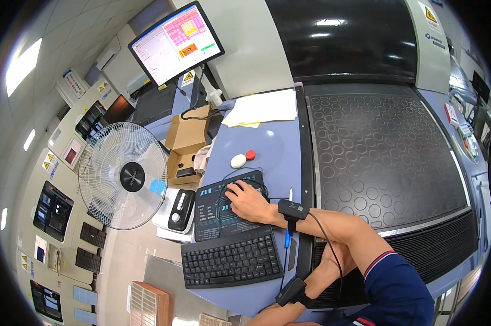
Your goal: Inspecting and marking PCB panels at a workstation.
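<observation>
My right hand (248, 201) rests with bent fingers over a computer mouse, which the palm almost wholly covers, on a dark printed mouse pad (207, 231). Just below the pad lies a black keyboard (230, 259). My left hand (332, 263) is crossed under my right arm near the elbow; its fingers are hidden behind that arm. Both wrists carry a black strapped device with a cable. Beside the right wrist is a pen (290, 194), partly covered. A monitor (176, 42) at upper left displays a window with a pink and yellow pattern.
Past the mouse pad sit a white round object (238, 161), a red button-like piece (250, 155) and paper sheets (264, 108). Left of the desk are an open cardboard box (188, 133) and a fan (123, 175). A machine's dark circle-patterned bed (387, 157) fills the right.
</observation>
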### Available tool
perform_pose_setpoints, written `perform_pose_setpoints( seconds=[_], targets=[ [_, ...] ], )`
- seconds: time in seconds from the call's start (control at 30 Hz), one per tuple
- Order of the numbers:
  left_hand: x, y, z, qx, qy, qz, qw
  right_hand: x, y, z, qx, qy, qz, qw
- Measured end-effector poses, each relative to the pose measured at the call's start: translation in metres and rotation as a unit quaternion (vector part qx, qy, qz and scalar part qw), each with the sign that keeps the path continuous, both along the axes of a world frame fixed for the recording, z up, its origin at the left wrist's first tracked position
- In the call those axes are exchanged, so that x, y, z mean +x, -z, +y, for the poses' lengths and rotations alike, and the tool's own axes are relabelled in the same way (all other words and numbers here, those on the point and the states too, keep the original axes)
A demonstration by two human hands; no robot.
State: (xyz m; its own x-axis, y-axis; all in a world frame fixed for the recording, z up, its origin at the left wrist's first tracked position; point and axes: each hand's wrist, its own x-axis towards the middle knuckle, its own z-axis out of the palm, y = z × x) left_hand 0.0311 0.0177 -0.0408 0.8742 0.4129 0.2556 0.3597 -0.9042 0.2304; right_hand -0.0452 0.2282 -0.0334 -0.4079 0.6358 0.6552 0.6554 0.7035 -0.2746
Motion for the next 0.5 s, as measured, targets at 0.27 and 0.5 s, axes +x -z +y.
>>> perform_pose_setpoints(
  seconds=[0.27,0.5],
  targets=[
    [-0.002,-0.009,0.000,0.006,0.001,0.031,0.999,0.001,-0.001,0.000,0.017,0.034,-0.008,0.999],
    [-0.002,-0.007,0.000,0.002,-0.014,-0.009,1.000,0.001,-0.003,-0.001,0.002,0.042,-0.002,0.999]
  ],
)
